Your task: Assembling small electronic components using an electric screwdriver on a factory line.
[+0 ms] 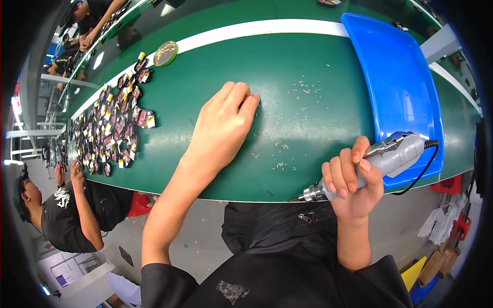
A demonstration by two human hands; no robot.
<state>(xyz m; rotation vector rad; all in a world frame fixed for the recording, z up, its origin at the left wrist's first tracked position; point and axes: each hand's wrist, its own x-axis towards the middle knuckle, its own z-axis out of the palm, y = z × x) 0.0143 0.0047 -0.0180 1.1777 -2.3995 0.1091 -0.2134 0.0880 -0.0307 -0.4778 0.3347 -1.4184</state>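
My left hand (226,120) is over the middle of the green tabletop (205,56), its fingers curled and pressed together. Whatever its fingertips may hold is hidden. Just right of it lie many tiny pale slivers (281,146), scattered in loose clusters and too small to name. My right hand (354,182) is wrapped round a grey electric screwdriver (398,154) at the table's near edge. The tool lies tilted, its metal tip pointing left and slightly down. A black cord runs from its back end.
A blue tray (403,87) stands on the right. Many small black parts with yellow and white labels (110,128) are heaped at left. Near them sits a round shallow dish (165,54) of small pieces. Another person (72,210) works at the far left; more people are farther back.
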